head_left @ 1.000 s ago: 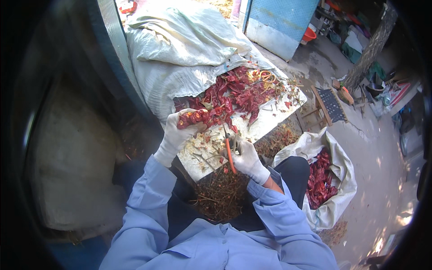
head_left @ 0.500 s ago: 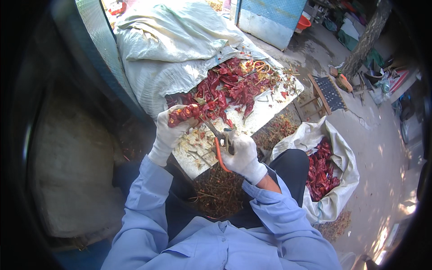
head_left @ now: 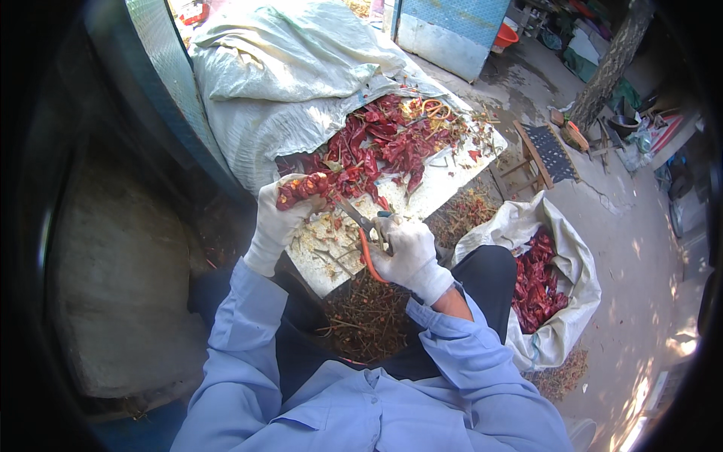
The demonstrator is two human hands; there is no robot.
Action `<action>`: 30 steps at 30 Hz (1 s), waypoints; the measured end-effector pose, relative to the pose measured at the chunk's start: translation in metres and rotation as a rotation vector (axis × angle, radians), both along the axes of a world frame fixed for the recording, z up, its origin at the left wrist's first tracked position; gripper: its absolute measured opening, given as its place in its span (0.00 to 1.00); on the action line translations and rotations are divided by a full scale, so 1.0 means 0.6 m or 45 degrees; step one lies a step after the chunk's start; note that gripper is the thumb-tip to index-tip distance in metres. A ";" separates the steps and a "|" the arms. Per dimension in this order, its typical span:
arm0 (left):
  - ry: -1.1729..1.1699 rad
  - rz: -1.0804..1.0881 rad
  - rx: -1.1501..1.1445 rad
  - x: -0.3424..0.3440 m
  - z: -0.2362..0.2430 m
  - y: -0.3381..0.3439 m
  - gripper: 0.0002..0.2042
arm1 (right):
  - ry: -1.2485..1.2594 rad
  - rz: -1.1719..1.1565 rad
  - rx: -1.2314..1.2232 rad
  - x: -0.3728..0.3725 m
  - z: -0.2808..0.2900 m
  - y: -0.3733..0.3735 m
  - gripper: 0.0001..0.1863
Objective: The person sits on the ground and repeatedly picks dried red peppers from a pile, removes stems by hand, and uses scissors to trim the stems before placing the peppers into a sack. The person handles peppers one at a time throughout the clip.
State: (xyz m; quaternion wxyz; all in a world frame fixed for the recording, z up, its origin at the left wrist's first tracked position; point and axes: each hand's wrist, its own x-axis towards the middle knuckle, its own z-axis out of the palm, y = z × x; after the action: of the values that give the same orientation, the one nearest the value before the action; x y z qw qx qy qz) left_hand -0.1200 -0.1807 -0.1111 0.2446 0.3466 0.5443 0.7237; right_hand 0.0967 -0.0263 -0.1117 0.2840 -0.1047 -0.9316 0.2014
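My left hand (head_left: 280,218), in a white glove, is closed on several dried red chilies (head_left: 300,193) with pale stem ends. My gloved right hand (head_left: 407,252) grips orange-handled scissors (head_left: 364,245), their blades reaching up-left toward the stems in my left hand. Both hands are over a cream board (head_left: 472,162) strewn with cut stems. Behind them, a heap of red chilies (head_left: 384,135) spills from a large white woven sack (head_left: 279,71). A second pair of orange-handled scissors (head_left: 437,111) lies at the heap's upper right.
An open white sack (head_left: 566,313) of chilies stands right of my knee. Stem litter (head_left: 361,324) covers the ground between my legs. A folding stool (head_left: 550,151), a tree trunk (head_left: 610,68), a red basin (head_left: 506,36) and blue metal doors (head_left: 440,30) are beyond; a grey slab (head_left: 120,279) is left.
My left hand has shifted left and a little up with the chilies. The scissors have tilted, blades now pointing up-left into the bunch. The view has shifted slightly.
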 end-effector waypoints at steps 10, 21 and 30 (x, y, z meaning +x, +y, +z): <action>0.143 0.005 -0.090 0.007 0.015 -0.003 0.11 | -0.041 -0.013 -0.016 0.000 -0.007 -0.001 0.16; -0.130 -0.086 -0.037 0.011 0.002 0.002 0.14 | -0.024 0.001 -0.100 0.000 -0.019 -0.010 0.16; -0.172 -0.053 -0.038 0.016 -0.004 0.001 0.11 | -0.105 0.054 -0.560 -0.005 -0.020 -0.024 0.21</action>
State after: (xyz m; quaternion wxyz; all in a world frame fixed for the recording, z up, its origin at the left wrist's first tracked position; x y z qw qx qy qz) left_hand -0.1103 -0.1800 -0.1132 0.3010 0.3046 0.5298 0.7321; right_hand 0.0936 -0.0409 -0.1237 0.2119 -0.1525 -0.8781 0.4010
